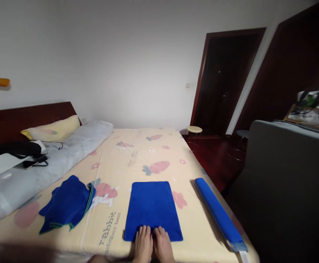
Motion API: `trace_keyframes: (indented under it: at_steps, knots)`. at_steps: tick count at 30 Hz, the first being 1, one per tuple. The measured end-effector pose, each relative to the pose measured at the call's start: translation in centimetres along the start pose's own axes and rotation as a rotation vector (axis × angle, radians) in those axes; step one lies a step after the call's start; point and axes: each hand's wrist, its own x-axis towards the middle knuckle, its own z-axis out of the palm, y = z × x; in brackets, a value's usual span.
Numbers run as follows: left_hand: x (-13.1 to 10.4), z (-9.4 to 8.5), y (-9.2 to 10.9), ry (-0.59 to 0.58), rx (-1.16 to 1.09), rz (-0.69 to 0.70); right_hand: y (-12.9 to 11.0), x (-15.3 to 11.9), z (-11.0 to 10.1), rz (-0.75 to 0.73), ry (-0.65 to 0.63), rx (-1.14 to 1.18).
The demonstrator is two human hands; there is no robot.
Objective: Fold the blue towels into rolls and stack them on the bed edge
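A blue cloth lies spread as a neat rectangle on the bed's patterned sheet. Both of my hands rest side by side at its near edge. The fingers of my left hand are bent and close together on the cloth, seeming to grip its edge. Beside it, my right hand has its fingers curled on the same edge in the same way. To the right lies a long, narrow blue bundle with a pale band at its near end. A crumpled blue cloth with green edging lies to the left.
A grey quilt and a yellow pillow lie near the headboard, with a black bag and a phone on the quilt. A stool stands beyond the bed. A dark grey panel rises at right.
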Motion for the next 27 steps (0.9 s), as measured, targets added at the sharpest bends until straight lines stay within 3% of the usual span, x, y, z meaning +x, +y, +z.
trace_keyframes:
  at_steps: [3, 6, 11, 17, 22, 27]
  knots:
    - [-0.1, -0.6, -2.4, 0.059, 0.033, 0.004, 2.2, -0.8, 0.1, 0.001, 0.080, 0.042]
    - [-0.3, -2.5, -5.7, 0.099, 0.077, -0.016, 5.9, -1.8, -0.3, 0.043, 0.177, 0.081]
    - [-1.0, -5.8, -9.2, 0.067, 0.008, 0.120, 9.8, -3.0, -1.7, 0.079, 0.115, 0.168]
    - [-1.4, -6.4, -10.4, -0.020, -0.076, 0.172, 10.5, -3.0, -3.4, 0.019, 0.035, 0.063]
    - [-0.6, -6.1, -11.5, 0.046, -0.066, 0.246, 9.6, -1.6, -6.1, 0.030, 0.003, -0.052]
    - [-0.2, -7.6, -11.8, 0.126, -0.104, 0.289, 9.0, -0.6, -8.3, 0.013, -0.038, -0.056]
